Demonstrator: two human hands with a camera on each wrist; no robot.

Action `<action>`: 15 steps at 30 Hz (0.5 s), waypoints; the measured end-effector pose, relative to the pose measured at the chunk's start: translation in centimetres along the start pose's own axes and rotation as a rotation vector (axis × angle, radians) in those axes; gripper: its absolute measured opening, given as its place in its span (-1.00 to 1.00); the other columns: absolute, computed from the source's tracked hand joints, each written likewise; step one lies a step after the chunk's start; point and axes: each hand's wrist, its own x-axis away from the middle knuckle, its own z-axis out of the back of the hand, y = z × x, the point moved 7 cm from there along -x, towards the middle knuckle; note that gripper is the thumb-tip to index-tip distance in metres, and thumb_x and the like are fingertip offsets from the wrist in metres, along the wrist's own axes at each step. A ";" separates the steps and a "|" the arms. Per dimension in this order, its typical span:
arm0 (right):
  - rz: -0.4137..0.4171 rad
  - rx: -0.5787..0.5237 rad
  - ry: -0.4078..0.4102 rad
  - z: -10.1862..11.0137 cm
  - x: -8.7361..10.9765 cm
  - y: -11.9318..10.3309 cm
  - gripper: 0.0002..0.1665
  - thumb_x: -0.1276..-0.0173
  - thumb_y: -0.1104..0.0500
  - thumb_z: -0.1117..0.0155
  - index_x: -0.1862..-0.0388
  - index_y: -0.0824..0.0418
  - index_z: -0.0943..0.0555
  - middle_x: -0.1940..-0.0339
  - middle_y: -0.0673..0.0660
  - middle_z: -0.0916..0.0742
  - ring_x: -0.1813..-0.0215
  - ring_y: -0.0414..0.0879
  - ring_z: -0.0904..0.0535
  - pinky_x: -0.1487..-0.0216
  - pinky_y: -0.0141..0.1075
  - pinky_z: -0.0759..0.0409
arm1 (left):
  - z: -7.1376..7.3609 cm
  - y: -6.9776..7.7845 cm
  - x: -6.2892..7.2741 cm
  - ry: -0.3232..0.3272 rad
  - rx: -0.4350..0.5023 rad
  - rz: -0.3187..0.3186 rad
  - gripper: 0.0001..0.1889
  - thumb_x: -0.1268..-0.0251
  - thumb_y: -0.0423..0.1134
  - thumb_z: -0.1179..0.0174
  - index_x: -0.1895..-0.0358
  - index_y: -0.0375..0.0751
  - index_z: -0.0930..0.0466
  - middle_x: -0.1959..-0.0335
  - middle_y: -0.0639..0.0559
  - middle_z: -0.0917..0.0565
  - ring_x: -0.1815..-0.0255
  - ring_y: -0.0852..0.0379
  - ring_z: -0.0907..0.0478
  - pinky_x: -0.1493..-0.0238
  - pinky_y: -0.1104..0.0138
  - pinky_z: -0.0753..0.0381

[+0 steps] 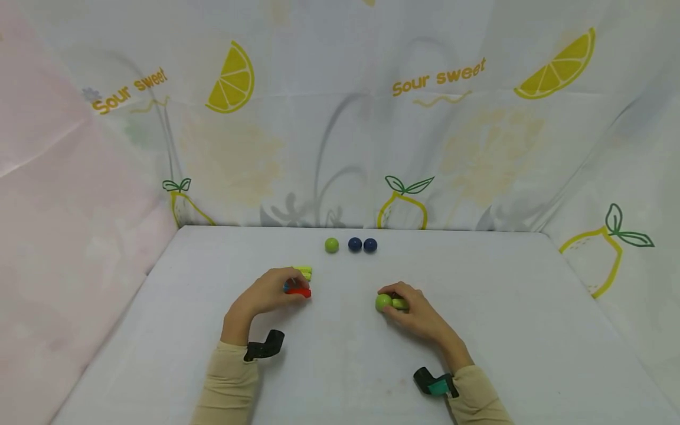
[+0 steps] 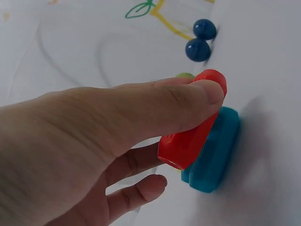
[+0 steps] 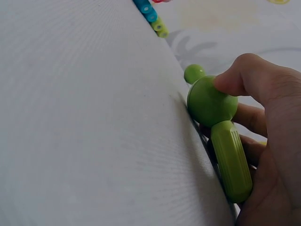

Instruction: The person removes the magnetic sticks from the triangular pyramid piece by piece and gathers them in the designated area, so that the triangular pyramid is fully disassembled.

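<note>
My left hand (image 1: 271, 290) pinches a short red stick (image 2: 193, 136) between thumb and fingers, low over the table. Right beside the red stick lies a teal stick (image 2: 217, 153), which overlaps it in the left wrist view. Just past the left fingers are yellow-green sticks (image 1: 304, 273), partly hidden by the hand. My right hand (image 1: 414, 310) holds a green ball (image 3: 211, 101), with the thumb on its upper side. A yellow-green grooved stick (image 3: 233, 162) meets the ball end-on and runs back along the palm.
At the back of the table (image 1: 340, 354) another green ball (image 1: 332, 245) sits left of two dark blue balls (image 1: 355, 244), which stand side by side. A white cloth (image 1: 329, 118) printed with lemons hangs behind the table.
</note>
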 end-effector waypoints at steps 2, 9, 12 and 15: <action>-0.002 0.004 -0.001 0.0 0.0 0.0 -0.66 -0.25 0.16 -0.28 -0.03 0.08 -0.58 0.14 -0.10 -0.65 0.17 -0.29 -0.46 0.03 -0.25 -0.27 | 0.2 -0.5 0.3 -0.010 0.018 0.000 -0.82 -0.07 -0.28 -0.37 0.24 -0.03 -0.63 0.32 0.16 -0.60 0.24 0.19 -0.48 0.14 0.31 -0.50; -0.010 0.006 -0.023 0.1 0.1 0.0 -0.58 -0.20 0.29 -0.23 -0.07 0.07 -0.56 0.06 -0.08 -0.66 0.10 -0.25 -0.49 -0.03 -0.23 -0.34 | 0.1 -1.1 0.3 -0.045 0.026 -0.023 -0.85 -0.07 -0.25 -0.38 0.27 -0.05 -0.67 0.32 0.16 -0.57 0.25 0.19 -0.44 0.17 0.38 -0.46; -0.003 0.007 -0.023 0.1 0.1 0.0 -0.51 -0.14 0.36 -0.19 -0.08 0.06 -0.56 0.03 -0.08 -0.65 0.05 -0.24 -0.50 -0.06 -0.25 -0.37 | -0.1 -1.3 0.3 -0.056 0.020 -0.020 -0.86 -0.05 -0.25 -0.39 0.29 -0.05 -0.68 0.34 0.15 -0.56 0.27 0.20 -0.44 0.19 0.40 -0.46; 0.004 0.002 -0.020 0.1 0.1 0.0 -0.50 -0.14 0.38 -0.19 -0.09 0.07 -0.56 0.03 -0.08 -0.66 0.03 -0.23 -0.51 -0.08 -0.25 -0.38 | -0.2 -1.4 0.3 -0.060 0.034 -0.010 -0.85 -0.03 -0.25 -0.40 0.30 -0.05 -0.67 0.35 0.14 -0.55 0.30 0.20 -0.42 0.23 0.42 -0.44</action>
